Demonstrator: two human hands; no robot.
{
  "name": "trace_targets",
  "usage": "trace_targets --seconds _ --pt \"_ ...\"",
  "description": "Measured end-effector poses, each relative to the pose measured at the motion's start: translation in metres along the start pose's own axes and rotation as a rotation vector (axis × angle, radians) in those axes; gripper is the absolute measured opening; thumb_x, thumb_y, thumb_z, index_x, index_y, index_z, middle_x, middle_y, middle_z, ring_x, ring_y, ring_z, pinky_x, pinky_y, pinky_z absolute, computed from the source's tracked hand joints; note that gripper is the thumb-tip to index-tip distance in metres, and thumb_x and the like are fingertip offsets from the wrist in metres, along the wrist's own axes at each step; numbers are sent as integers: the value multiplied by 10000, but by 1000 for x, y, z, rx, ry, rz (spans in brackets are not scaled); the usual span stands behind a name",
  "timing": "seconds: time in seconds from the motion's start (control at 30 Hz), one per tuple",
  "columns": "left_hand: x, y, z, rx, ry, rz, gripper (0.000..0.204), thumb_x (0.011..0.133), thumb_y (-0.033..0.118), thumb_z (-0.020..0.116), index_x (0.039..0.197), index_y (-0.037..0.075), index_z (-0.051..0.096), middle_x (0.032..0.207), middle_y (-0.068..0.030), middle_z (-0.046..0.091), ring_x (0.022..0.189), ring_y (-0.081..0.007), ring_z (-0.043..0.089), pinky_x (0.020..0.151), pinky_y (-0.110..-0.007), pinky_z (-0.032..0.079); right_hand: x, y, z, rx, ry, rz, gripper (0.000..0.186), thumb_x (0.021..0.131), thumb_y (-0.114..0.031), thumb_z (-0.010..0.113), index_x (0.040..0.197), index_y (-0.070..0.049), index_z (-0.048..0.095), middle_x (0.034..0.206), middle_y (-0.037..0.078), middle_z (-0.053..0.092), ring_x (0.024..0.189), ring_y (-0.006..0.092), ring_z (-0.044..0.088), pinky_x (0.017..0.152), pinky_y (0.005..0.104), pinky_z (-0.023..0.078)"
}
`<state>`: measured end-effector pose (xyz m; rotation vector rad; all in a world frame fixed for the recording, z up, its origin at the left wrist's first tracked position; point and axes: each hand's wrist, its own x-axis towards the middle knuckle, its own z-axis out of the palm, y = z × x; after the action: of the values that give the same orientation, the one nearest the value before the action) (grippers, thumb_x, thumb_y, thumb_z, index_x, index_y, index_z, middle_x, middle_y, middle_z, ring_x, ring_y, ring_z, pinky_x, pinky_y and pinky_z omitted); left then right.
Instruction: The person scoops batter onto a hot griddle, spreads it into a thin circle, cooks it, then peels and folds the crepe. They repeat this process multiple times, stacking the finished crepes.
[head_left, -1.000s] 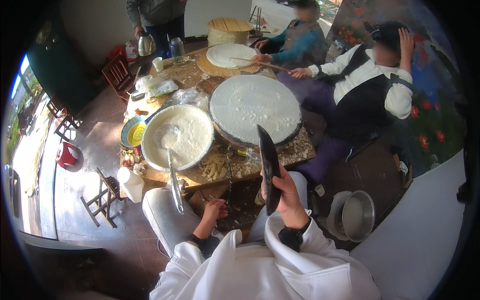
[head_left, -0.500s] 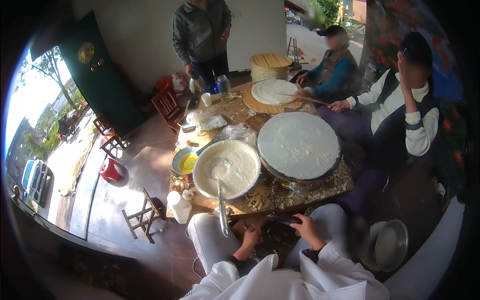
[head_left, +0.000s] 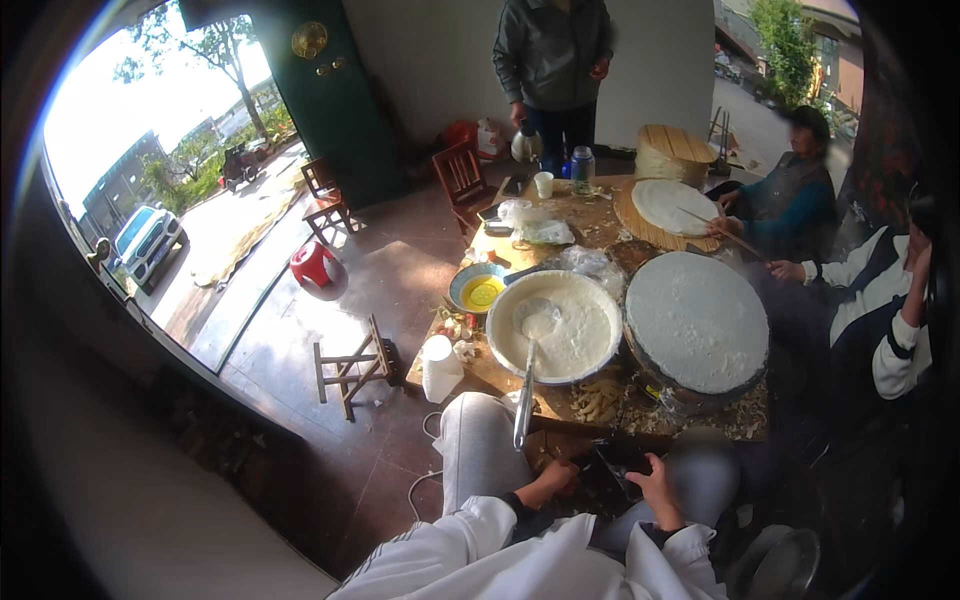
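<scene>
My right hand [head_left: 657, 490] grips the edge of a dark, flat object [head_left: 620, 458] above my lap, just below the table's near edge; its kind is unclear. To its left, my left hand [head_left: 550, 482] is closed with the fingers curled, and what it may hold cannot be made out. In front of my hands stands a wide bowl of pale batter [head_left: 585, 335], with a metal ladle [head_left: 525, 400] resting in it, its handle over the rim toward me. Right of the bowl, a round griddle [head_left: 700, 322] carries a thin white sheet of batter.
A co-worker's hand [head_left: 787, 270] holds a stick toward a white flatbread [head_left: 672, 206]. Another person [head_left: 555, 60] stands behind the table with a kettle [head_left: 526, 146]. A yellow-liquid bowl [head_left: 460, 282], white jug [head_left: 440, 368], folding stool [head_left: 352, 368] and red stool [head_left: 312, 264] are leftward.
The view has swung left, so the table and people sit farther right in the picture. The dark flat object now tilts more upright by my right hand. The ladle stays in the bowl.
</scene>
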<state>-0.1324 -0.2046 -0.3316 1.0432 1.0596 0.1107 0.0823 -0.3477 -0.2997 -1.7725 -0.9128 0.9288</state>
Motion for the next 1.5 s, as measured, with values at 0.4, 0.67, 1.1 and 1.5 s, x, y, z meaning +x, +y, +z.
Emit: trace_targets --seconds 0.4,0.67,1.1,1.5 --pt "39 -27 8 48 -9 -33 176 907 195 555 876 33 615 688 -68 594 525 -192 589 428 -337 482 10 11 3 218 90 -102 449 710 52 714 1138 8 584 1051 50 643 919 136 599 861 285 477" --pt "19 -14 8 -25 -94 -1 237 925 245 541 941 24 626 773 -93 622 588 -220 619 514 -346 526 6 -2 4 490 89 -33 514 753 -31 720 1226 19 525 1133 74 610 1036 174 566 941 305 427" --pt "-8 17 8 23 -92 -60 227 918 204 527 1039 27 601 837 -94 642 612 -209 610 527 -344 545 0 -29 4 640 64 -2 472 762 -15 698 1206 12 540 1082 52 623 953 133 591 854 272 477" --pt "-7 18 3 39 -101 -88 241 915 233 573 1057 39 570 830 -78 594 587 -202 607 540 -318 531 4 -16 8 619 32 13 469 754 -40 718 1186 0 539 1038 30 620 950 115 579 857 265 472"
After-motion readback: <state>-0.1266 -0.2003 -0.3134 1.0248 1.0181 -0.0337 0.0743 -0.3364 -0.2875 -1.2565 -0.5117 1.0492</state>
